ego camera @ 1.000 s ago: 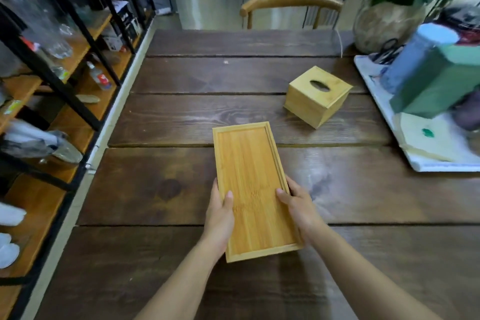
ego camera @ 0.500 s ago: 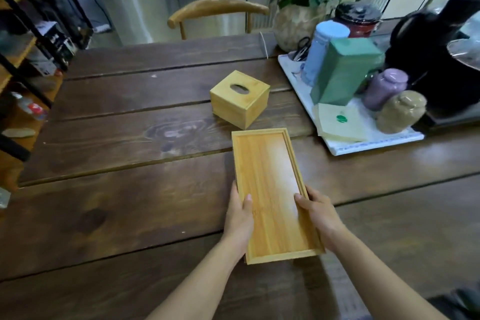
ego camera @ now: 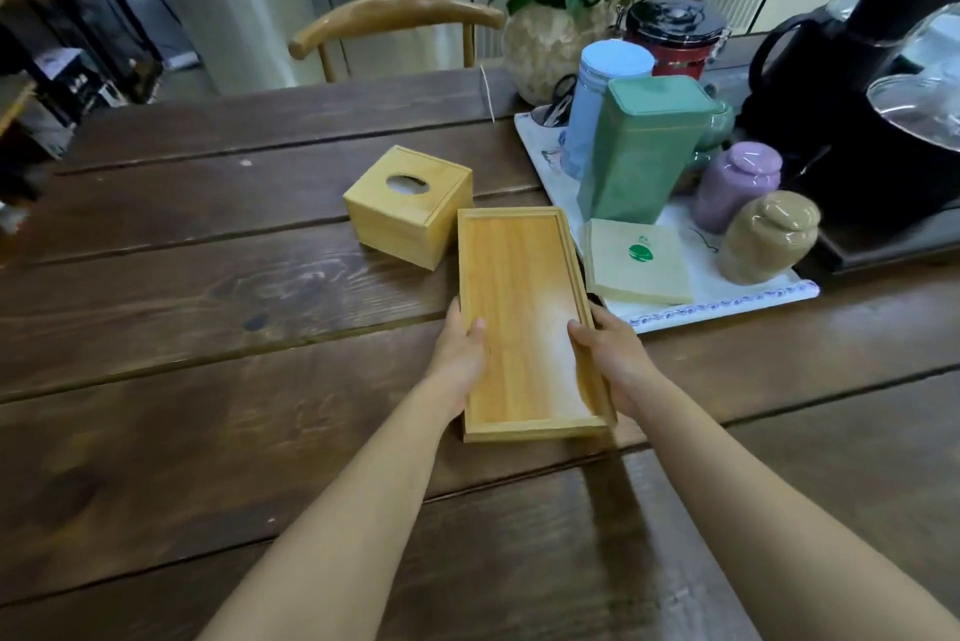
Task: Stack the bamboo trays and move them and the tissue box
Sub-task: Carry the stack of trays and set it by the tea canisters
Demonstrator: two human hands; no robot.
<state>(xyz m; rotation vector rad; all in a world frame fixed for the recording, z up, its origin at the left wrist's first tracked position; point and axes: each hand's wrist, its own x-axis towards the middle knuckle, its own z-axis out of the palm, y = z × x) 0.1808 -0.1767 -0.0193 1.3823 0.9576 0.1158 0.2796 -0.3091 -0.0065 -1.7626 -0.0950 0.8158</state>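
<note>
Wooden table (ego camera: 218, 307): hand-gripped bamboo tray (ego camera: 524, 307).

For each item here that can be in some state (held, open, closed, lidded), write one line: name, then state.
Bamboo tray: empty, held by both long edges.
Left hand: gripping the tray.
Right hand: gripping the tray.
Tissue box: upright on the table, untouched.
Green tin: lid on.
Purple jar: lidded.
Tan jar: lidded.

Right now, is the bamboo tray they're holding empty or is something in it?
Empty. The bamboo tray shows only bare wood grain inside its rim, held by the left hand and right hand.
</note>
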